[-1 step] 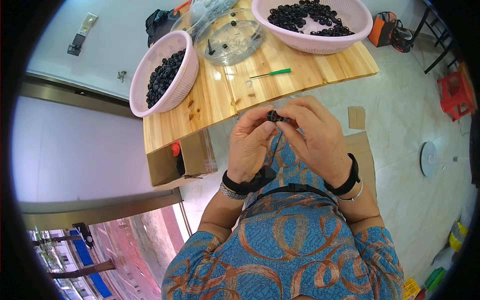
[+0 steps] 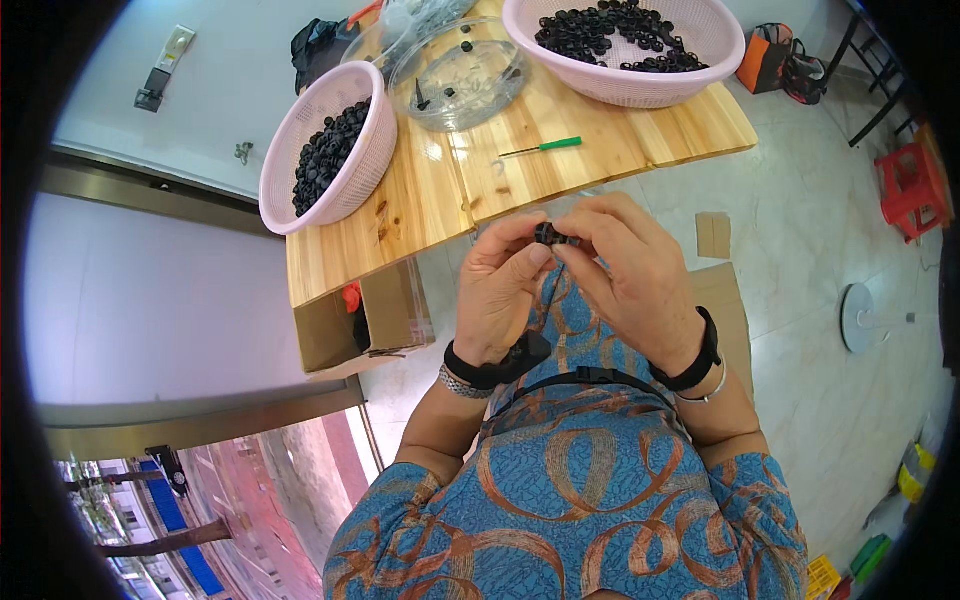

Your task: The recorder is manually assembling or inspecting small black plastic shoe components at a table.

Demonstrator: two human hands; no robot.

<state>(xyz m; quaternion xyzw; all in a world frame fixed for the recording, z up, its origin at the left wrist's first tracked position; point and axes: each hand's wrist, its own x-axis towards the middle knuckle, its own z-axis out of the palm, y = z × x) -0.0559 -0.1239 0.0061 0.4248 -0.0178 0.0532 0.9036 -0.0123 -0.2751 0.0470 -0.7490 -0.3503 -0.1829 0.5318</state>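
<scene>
Just in front of the table's near edge, both hands meet over a small round black plastic part point(image 2: 546, 233). My left hand point(image 2: 500, 285) pinches its left side between thumb and fingers. From the right, my right hand point(image 2: 630, 265) pinches it too, with the fingertips almost touching the left hand's. The fingers cover much of the part, so its exact kind is unclear. A green-handled screwdriver point(image 2: 560, 144) lies on the wooden table point(image 2: 430, 220) beyond my hands.
A pink basket point(image 2: 385, 150) of black parts tilts at the table's left; another pink basket point(image 2: 640, 90) stands at the far right. Between them is a clear plastic tray point(image 2: 460, 118) with a few black pieces. An open cardboard box point(image 2: 395, 310) sits below the table's left side.
</scene>
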